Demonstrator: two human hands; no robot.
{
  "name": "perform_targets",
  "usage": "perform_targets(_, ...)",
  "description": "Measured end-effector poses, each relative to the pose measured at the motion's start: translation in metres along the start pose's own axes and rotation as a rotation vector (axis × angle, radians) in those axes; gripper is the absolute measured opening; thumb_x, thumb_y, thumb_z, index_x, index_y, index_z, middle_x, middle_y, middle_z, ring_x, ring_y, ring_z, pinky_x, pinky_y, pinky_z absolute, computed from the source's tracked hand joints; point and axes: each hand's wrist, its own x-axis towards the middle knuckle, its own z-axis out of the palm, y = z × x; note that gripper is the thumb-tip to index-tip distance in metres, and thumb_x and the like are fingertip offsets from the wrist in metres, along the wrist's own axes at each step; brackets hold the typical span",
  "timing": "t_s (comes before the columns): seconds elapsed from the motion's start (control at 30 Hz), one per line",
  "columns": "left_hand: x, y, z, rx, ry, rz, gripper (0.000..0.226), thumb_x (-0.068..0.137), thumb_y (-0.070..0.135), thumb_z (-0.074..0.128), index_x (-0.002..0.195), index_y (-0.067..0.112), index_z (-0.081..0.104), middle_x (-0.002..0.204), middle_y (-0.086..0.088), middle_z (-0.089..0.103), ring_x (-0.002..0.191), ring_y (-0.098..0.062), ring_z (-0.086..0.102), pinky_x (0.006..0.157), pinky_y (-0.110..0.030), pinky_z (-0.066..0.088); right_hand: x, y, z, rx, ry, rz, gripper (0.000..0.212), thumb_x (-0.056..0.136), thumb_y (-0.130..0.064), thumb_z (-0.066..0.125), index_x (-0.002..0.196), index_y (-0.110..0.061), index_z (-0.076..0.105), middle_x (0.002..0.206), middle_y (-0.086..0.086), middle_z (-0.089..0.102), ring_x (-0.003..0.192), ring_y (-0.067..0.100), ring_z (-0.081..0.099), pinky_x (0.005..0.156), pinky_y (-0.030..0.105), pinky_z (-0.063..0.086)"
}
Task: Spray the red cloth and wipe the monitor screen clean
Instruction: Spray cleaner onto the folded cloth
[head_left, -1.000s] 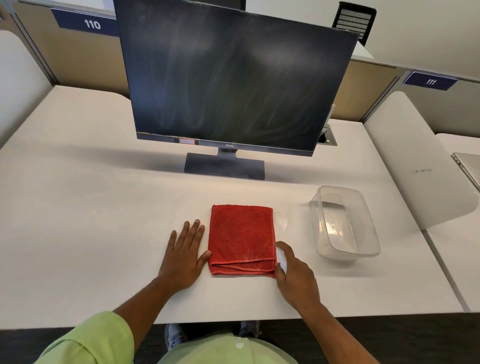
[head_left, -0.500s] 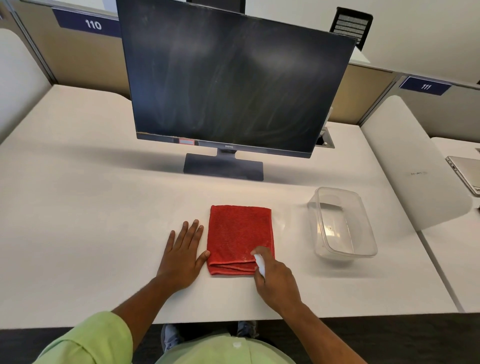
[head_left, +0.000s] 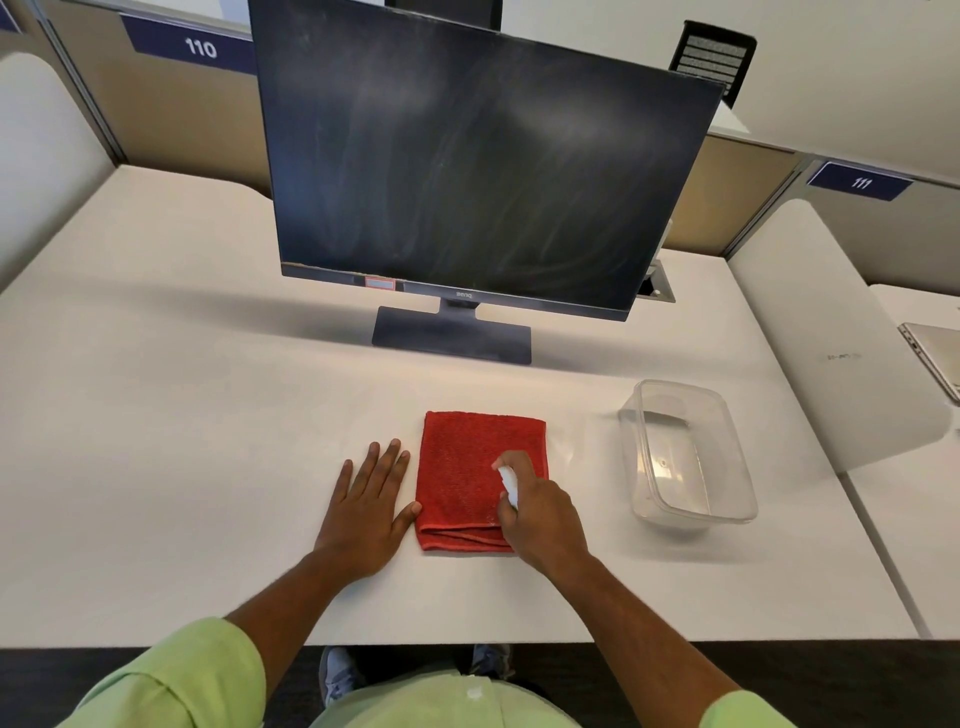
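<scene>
A folded red cloth (head_left: 462, 467) lies flat on the white desk (head_left: 182, 441) in front of the dark monitor (head_left: 478, 176), whose screen shows streaks and smears. My right hand (head_left: 540, 512) is over the cloth's right half, closed around a small white spray bottle (head_left: 509, 486) whose top points at the cloth; most of the bottle is hidden in the fist. My left hand (head_left: 369, 512) rests flat on the desk with fingers spread, its thumb touching the cloth's left edge.
A clear plastic container (head_left: 685, 452) stands on the desk to the right of the cloth. The monitor's stand base (head_left: 452, 340) sits behind the cloth. A padded divider (head_left: 821, 332) borders the desk on the right, with a laptop (head_left: 935, 353) beyond it.
My right hand with the spray bottle has moved from the cloth's near right corner up and left, over the cloth. My left hand has stayed flat beside the cloth.
</scene>
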Motion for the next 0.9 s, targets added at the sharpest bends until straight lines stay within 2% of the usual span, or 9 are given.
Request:
perform_targets(0.07, 0.0, 0.0, 0.0, -0.001, 0.0, 0.001, 0.09, 0.084, 0.073, -0.022, 0.16, 0.025, -0.017, 0.168, 0.003, -0.023, 0.154, -0.02, -0.026, 0.125, -0.042, -0.014, 0.005, -0.001, -0.001, 0.045, 0.034, -0.019, 0.049, 0.103, -0.026, 0.059, 0.138, -0.05, 0.034, 0.109, -0.004, 0.075, 0.079, 0.016, 0.071, 0.074, 0.033, 0.062)
perform_targets(0.13, 0.0, 0.0, 0.0, -0.004, 0.001, 0.001, 0.09, 0.084, 0.074, -0.021, 0.16, 0.025, -0.016, 0.168, 0.004, -0.023, 0.154, -0.019, -0.026, 0.125, -0.041, -0.014, 0.008, -0.001, -0.002, 0.072, 0.035, -0.044, 0.057, 0.104, -0.035, 0.06, 0.147, -0.055, 0.028, 0.136, -0.01, 0.068, 0.092, 0.015, 0.074, 0.081, 0.026, 0.06)
perform_targets(0.2, 0.0, -0.001, 0.001, 0.004, 0.0, -0.001, 0.088, 0.086, 0.073, -0.017, 0.16, 0.025, -0.016, 0.168, 0.004, -0.023, 0.154, -0.019, -0.026, 0.125, -0.042, -0.014, 0.009, 0.001, -0.006, 0.122, 0.04, -0.037, 0.071, 0.104, -0.035, 0.062, 0.151, -0.061, 0.017, 0.145, -0.013, 0.06, 0.088, 0.011, 0.072, 0.077, 0.017, 0.057)
perform_targets(0.3, 0.001, -0.001, 0.002, 0.006, 0.003, -0.001, 0.086, 0.089, 0.072, -0.014, 0.16, 0.024, -0.014, 0.169, 0.003, -0.02, 0.154, -0.019, -0.025, 0.126, -0.042, -0.013, 0.011, 0.007, -0.015, 0.319, 0.104, 0.011, 0.082, 0.105, -0.025, 0.062, 0.148, -0.069, 0.007, 0.143, -0.011, 0.05, 0.079, 0.004, 0.068, 0.063, 0.01, 0.054)
perform_targets(0.37, 0.001, -0.002, 0.002, -0.002, 0.005, -0.003, 0.088, 0.088, 0.073, -0.015, 0.161, 0.023, -0.013, 0.169, 0.004, -0.019, 0.154, -0.018, -0.024, 0.126, -0.042, -0.012, 0.016, 0.014, -0.024, 0.396, 0.189, 0.073, 0.077, 0.108, -0.024, 0.058, 0.155, -0.059, 0.008, 0.133, -0.004, 0.055, 0.073, 0.006, 0.069, 0.062, 0.014, 0.057)
perform_targets(0.47, 0.001, -0.001, 0.002, 0.006, 0.0, -0.008, 0.089, 0.086, 0.074, -0.018, 0.16, 0.024, -0.015, 0.168, 0.005, -0.022, 0.154, -0.017, -0.027, 0.126, -0.042, -0.013, 0.025, 0.027, -0.039, 0.427, 0.29, 0.181, 0.068, 0.107, -0.022, 0.061, 0.161, -0.036, 0.022, 0.121, -0.008, 0.067, 0.082, 0.002, 0.07, 0.072, 0.014, 0.052)
perform_targets(0.6, 0.001, 0.001, 0.001, 0.012, -0.006, -0.014, 0.091, 0.084, 0.074, -0.02, 0.16, 0.024, -0.015, 0.168, 0.004, -0.023, 0.153, -0.018, -0.027, 0.126, -0.042, -0.013, 0.034, 0.052, -0.047, 0.422, 0.276, 0.26, 0.038, 0.102, -0.013, 0.069, 0.135, -0.022, 0.053, 0.123, -0.015, 0.07, 0.11, 0.019, 0.07, 0.086, 0.028, 0.051)
perform_targets(0.73, 0.001, 0.002, 0.0, 0.032, -0.019, -0.022, 0.091, 0.082, 0.074, -0.024, 0.158, 0.024, -0.02, 0.166, 0.004, -0.027, 0.153, -0.018, -0.029, 0.126, -0.042, -0.013, 0.036, 0.066, -0.042, 0.456, 0.367, 0.352, 0.028, 0.095, -0.014, 0.078, 0.117, -0.02, 0.062, 0.113, -0.006, 0.072, 0.1, 0.024, 0.071, 0.09, 0.039, 0.058)
perform_targets(0.9, 0.002, 0.002, 0.001, 0.034, -0.025, -0.031, 0.088, 0.084, 0.073, -0.02, 0.158, 0.024, -0.021, 0.166, 0.004, -0.028, 0.153, -0.017, -0.029, 0.127, -0.042, -0.013, 0.034, 0.072, -0.03, 0.45, 0.413, 0.363, 0.029, 0.095, -0.015, 0.079, 0.12, -0.017, 0.063, 0.111, -0.001, 0.072, 0.1, 0.025, 0.07, 0.09, 0.037, 0.058)
